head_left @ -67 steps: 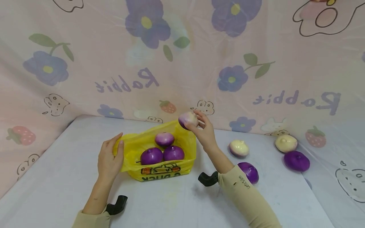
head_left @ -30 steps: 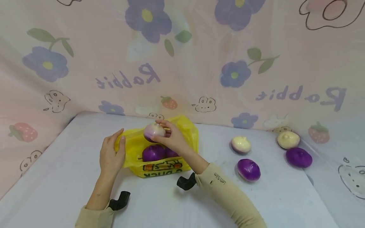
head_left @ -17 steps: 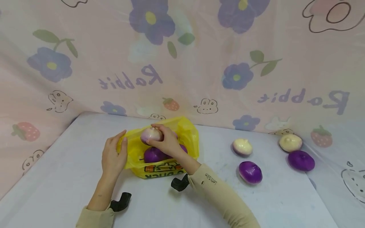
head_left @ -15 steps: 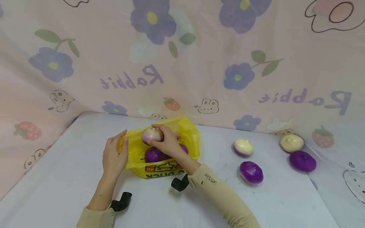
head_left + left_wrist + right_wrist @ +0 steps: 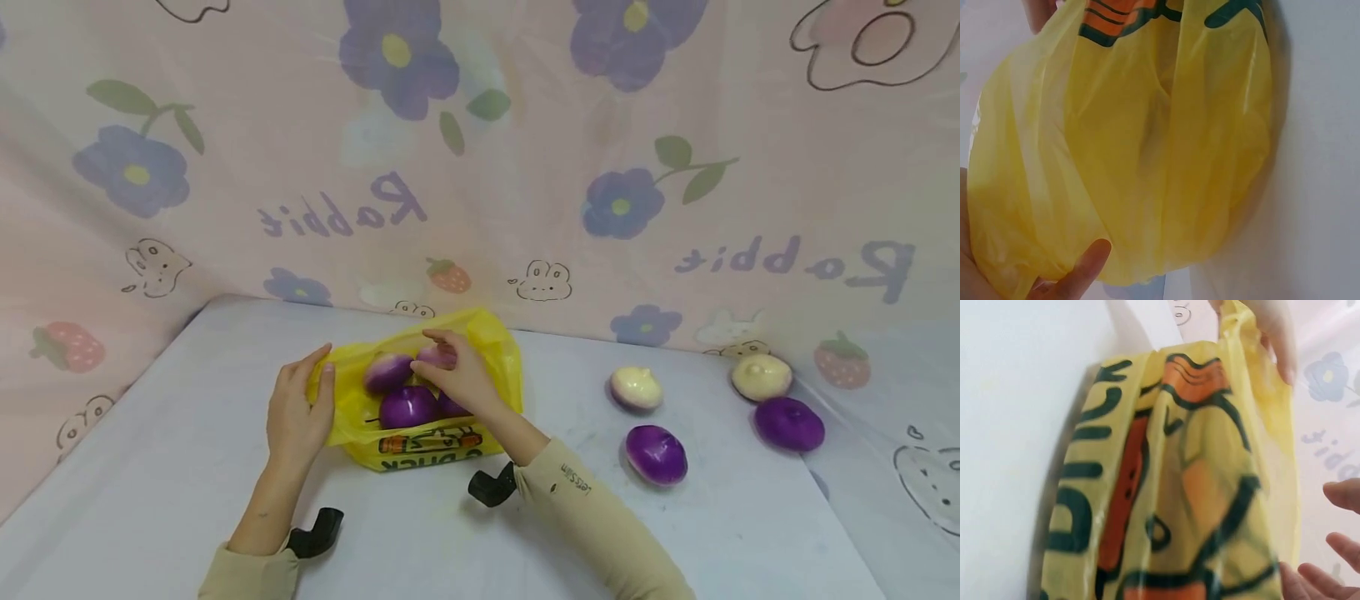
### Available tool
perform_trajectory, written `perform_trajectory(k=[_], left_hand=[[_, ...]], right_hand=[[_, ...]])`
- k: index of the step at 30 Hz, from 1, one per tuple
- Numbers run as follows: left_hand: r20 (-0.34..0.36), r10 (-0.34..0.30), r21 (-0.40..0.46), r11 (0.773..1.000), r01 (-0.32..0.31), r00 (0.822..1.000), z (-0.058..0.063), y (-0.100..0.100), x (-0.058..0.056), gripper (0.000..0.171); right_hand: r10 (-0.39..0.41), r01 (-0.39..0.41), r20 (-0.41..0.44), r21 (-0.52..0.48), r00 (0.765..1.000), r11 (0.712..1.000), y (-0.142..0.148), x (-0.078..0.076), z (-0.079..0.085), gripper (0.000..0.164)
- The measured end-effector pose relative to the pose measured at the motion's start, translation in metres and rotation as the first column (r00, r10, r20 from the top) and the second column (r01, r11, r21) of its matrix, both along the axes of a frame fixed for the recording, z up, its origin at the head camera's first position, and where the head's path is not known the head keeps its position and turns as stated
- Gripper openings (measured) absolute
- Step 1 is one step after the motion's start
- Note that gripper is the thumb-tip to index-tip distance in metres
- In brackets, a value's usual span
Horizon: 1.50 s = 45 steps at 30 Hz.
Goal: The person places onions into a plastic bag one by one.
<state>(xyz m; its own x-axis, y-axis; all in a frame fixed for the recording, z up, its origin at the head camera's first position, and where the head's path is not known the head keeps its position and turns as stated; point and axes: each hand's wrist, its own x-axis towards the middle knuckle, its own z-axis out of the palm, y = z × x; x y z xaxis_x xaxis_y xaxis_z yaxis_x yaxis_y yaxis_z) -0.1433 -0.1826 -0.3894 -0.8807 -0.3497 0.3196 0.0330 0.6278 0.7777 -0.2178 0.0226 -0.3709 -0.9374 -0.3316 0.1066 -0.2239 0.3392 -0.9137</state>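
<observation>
My left hand (image 5: 302, 408) pinches the left rim of a yellow plastic bag (image 5: 504, 354), holding its mouth wide. In the left wrist view the thumb (image 5: 1088, 269) lies against the bag's edge. Several glossy purple-and-white onions are inside, among them a tilted one (image 5: 387, 372) at the left and a dark one (image 5: 408, 407) in front of it. My right hand (image 5: 468, 377) hovers over the bag's mouth with fingers apart, holding nothing. It partly covers the onions at the right. In the right wrist view, its fingers (image 5: 1344, 497) are spread beside the printed bag wall (image 5: 1166, 456).
On the white table (image 5: 420, 542), right of the bag, lie a pale onion (image 5: 636, 389) and a purple onion (image 5: 656, 456). Farther right, another pale onion (image 5: 761, 377) touches a purple one (image 5: 789, 424) near the table's edge. A patterned curtain (image 5: 510, 200) hangs behind.
The right hand carried a pale-topped onion leftward into the bag and let go of it. It has since drawn back slightly right. The left hand has kept its hold on the bag.
</observation>
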Motion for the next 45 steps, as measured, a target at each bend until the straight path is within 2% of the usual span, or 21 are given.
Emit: perform_trajectory(k=[6,12,22,33,45], left_hand=[[0.001,-0.003,0.005,1.0,0.003,1.0,0.0,0.0,0.002,0.038],[-0.009,-0.009,-0.008,1.0,0.009,1.0,0.0,-0.001,0.001,0.039],[0.007,-0.002,-0.006,1.0,0.002,1.0,0.0,0.0,0.003,0.039],[-0.012,0.0,-0.013,1.0,0.0,1.0,0.0,0.0,0.004,0.038],[0.004,-0.007,-0.005,1.0,0.007,1.0,0.001,0.001,0.005,0.039]], right_hand=[[-0.068,0.061,-0.077,-0.087,0.995,0.994,0.02,0.001,0.006,0.044],[-0.165,0.156,-0.079,-0.101,0.983,0.982,0.038,0.001,0.01,0.04],[-0.251,0.239,-0.116,-0.112,0.961,0.965,0.065,-0.004,0.008,0.039],[-0.42,0.399,-0.132,-0.161,0.898,0.903,0.108,-0.009,-0.002,0.033],[-0.532,0.514,-0.13,-0.15,0.837,0.845,0.14,-0.005,-0.009,0.032]])
